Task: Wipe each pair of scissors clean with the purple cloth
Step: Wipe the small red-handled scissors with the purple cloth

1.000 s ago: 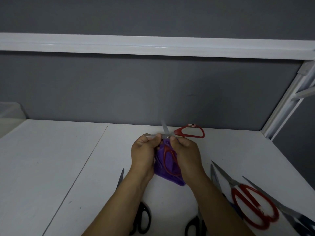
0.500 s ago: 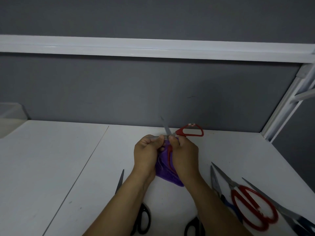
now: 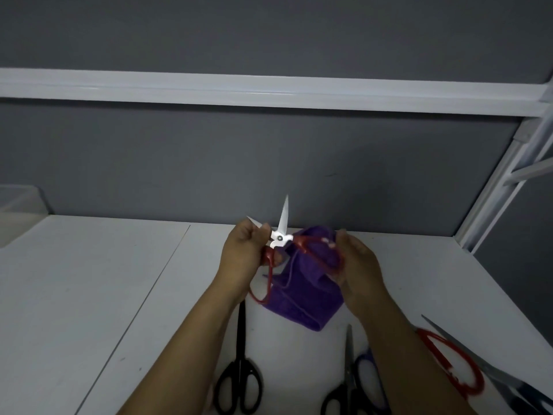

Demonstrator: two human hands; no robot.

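The left hand curls its fingers round the red scissors by the pivot; the right hand pinches the cloth over one handle.

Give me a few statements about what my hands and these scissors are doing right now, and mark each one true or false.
1. The held red scissors are open, blades apart. True.
2. The purple cloth lies flat on the table, untouched. False: the right hand holds it against one red handle.
3. The left hand is empty. False: it grips those scissors near the pivot.
4. Black scissors lie on the white table by the left forearm. True.
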